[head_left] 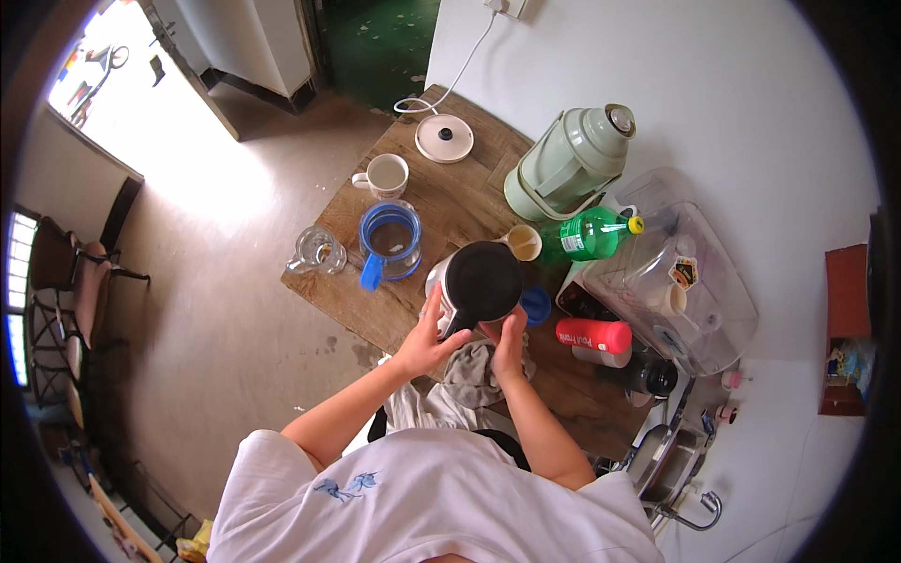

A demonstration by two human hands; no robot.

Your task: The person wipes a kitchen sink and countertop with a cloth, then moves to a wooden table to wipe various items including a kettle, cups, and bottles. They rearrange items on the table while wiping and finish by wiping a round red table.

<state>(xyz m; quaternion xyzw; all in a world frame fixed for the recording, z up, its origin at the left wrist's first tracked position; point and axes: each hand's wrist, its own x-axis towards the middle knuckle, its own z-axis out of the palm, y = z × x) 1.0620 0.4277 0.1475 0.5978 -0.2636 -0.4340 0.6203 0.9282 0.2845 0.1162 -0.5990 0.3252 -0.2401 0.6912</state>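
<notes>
Both hands are around an electric kettle [483, 280] with a round black top, a pale body and a black handle pointing toward me. My left hand [424, 343] presses against its left side by the handle, fingers on the pale body. On the near right side, my right hand [509, 340] grips the kettle low, its fingertips partly hidden underneath. A crumpled grey cloth [474, 375] lies just below the kettle, between my forearms. The kettle's white round power base [444, 138] with a black centre sits at the table's far end, its cord running to the wall.
On the wooden table [366, 328] stand a white mug [387, 176], a blue-rimmed pitcher [390, 242], a glass mug [319, 251] and a beige cup [523, 243]. Rightward are a green thermos flask [568, 159], green bottle [591, 235], blue lid [535, 306], red-capped bottle [596, 338] and clear bin [723, 300].
</notes>
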